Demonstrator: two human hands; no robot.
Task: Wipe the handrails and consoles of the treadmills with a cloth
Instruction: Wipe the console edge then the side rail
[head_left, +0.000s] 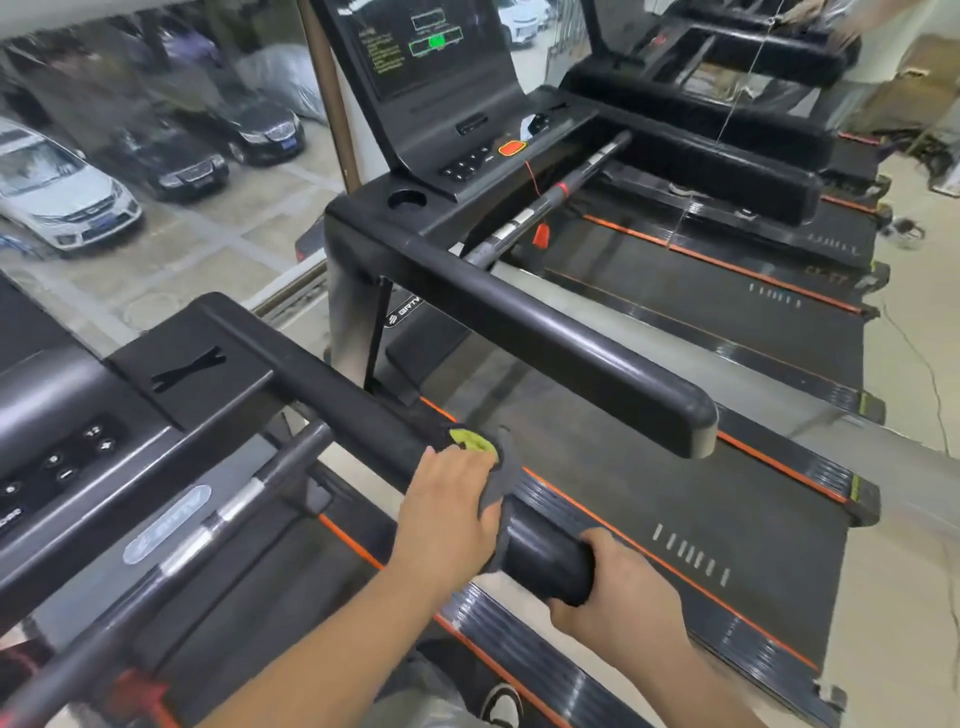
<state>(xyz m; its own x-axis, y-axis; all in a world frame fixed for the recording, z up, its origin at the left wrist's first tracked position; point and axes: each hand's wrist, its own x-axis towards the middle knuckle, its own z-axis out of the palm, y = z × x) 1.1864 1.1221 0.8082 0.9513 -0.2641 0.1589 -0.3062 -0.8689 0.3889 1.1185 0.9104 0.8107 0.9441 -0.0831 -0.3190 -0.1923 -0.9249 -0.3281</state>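
Grey cloth (506, 470), yellow-green patch showing, gripped by left hand (447, 514); right hand (618, 597) clasps handrail (550, 561).

The left hand (447, 514) covers most of the cloth (509, 465). The near console (52, 441) runs off the left edge.

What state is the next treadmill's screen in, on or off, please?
On: the screen shows green text and a bright green box.

Both forearms (322, 639) are bare right down to the left hand (447, 512) and right hand (618, 597). Below them is a grey trouser leg (415, 696) of soft, blurred fabric, and a white shoe (503, 702) with a dark marking.
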